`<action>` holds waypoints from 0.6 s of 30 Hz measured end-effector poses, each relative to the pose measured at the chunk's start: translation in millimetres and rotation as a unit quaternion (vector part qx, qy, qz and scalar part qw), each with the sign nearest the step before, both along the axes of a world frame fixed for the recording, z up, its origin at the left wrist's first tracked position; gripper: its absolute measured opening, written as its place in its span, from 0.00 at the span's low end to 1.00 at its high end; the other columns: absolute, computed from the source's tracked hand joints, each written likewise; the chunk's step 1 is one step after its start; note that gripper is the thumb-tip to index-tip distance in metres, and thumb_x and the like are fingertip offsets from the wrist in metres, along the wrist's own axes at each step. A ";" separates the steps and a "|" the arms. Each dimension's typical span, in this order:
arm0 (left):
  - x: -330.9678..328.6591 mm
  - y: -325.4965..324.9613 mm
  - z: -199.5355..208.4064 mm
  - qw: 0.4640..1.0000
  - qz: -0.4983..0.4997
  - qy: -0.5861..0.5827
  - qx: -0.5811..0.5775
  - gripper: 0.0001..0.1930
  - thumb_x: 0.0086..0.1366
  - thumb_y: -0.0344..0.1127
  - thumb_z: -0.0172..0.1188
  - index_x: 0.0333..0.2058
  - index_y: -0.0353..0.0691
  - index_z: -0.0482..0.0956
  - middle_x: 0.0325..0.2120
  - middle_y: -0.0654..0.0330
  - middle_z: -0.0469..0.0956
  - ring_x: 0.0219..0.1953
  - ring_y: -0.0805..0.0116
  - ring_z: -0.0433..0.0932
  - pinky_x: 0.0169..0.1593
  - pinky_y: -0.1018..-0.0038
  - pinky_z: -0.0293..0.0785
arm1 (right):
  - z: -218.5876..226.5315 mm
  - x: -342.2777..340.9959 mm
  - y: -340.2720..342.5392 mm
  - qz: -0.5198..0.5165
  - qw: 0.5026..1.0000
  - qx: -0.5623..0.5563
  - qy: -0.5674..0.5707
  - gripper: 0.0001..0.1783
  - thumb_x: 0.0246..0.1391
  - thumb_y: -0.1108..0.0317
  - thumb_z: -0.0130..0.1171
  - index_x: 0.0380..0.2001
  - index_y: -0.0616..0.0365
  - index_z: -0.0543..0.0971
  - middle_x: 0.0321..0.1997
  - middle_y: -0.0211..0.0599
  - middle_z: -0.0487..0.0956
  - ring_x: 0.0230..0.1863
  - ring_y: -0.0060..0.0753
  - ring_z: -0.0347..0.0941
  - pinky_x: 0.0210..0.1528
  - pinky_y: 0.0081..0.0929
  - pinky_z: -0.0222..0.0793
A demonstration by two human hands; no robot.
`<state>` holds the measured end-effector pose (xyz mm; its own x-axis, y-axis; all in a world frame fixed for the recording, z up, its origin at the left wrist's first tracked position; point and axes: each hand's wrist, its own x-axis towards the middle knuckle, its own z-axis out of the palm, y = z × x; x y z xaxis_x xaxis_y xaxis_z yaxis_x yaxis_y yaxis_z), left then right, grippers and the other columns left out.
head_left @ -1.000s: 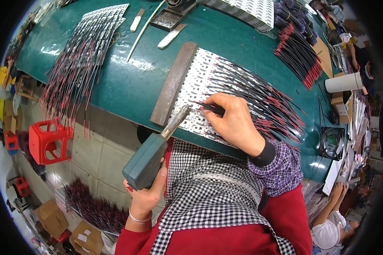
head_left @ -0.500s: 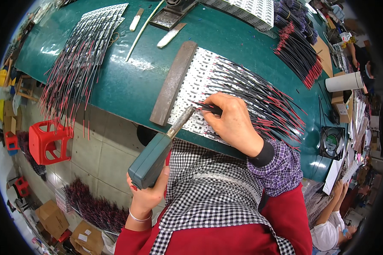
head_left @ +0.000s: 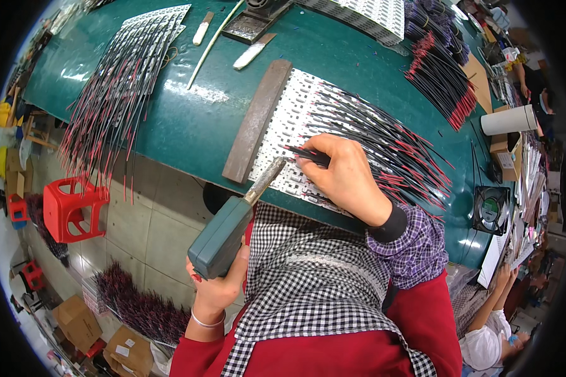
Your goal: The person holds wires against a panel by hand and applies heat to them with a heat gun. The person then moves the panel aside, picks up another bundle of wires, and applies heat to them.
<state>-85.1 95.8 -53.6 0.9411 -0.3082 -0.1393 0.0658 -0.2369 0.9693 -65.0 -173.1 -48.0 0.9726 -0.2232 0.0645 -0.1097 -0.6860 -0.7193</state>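
Observation:
A dark green soldering gun (head_left: 222,232) with a metal barrel is gripped from below by my left hand (head_left: 220,279). Its tip is over the white perforated board (head_left: 289,103), close to the fingers of my right hand (head_left: 343,173). Those fingers pinch a small bundle of black wires (head_left: 309,154), ends pointing left. More black wires with red ends (head_left: 383,135) lie in rows across the board and fan out to the right. A worn brown metal bar (head_left: 256,125) rests along the board's left edge.
A second board with red-black wires (head_left: 116,81) overhangs the table's left edge. Behind are a soldering stand (head_left: 248,22), a white-coated blade (head_left: 253,53) and stacked boards (head_left: 365,19). Wire bundles (head_left: 440,81) and a small fan (head_left: 489,210) sit right. A red stool (head_left: 75,210) stands left; another person's hands (head_left: 506,276) show right.
My right hand has shifted slightly up and left with the wires. The gun's tip has moved slightly left, so a little more space shows between it and my fingers.

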 end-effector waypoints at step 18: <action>-6.5 5.4 5.1 0.996 0.052 0.005 -0.077 0.17 0.57 0.20 0.65 0.47 0.28 0.79 0.39 0.53 0.83 0.39 0.68 0.82 0.42 0.74 0.78 | 7.6 -6.6 -4.7 0.039 0.998 0.002 -0.050 0.09 0.52 0.72 0.61 0.35 0.65 0.80 0.31 0.48 0.78 0.34 0.50 0.76 0.36 0.41 0.70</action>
<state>-91.6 101.2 -48.5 0.9678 -0.2276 -0.1078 0.0928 -0.0760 0.9928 -71.6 -177.8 -40.4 0.9759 -0.1473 0.1611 0.0161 -0.6873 -0.7262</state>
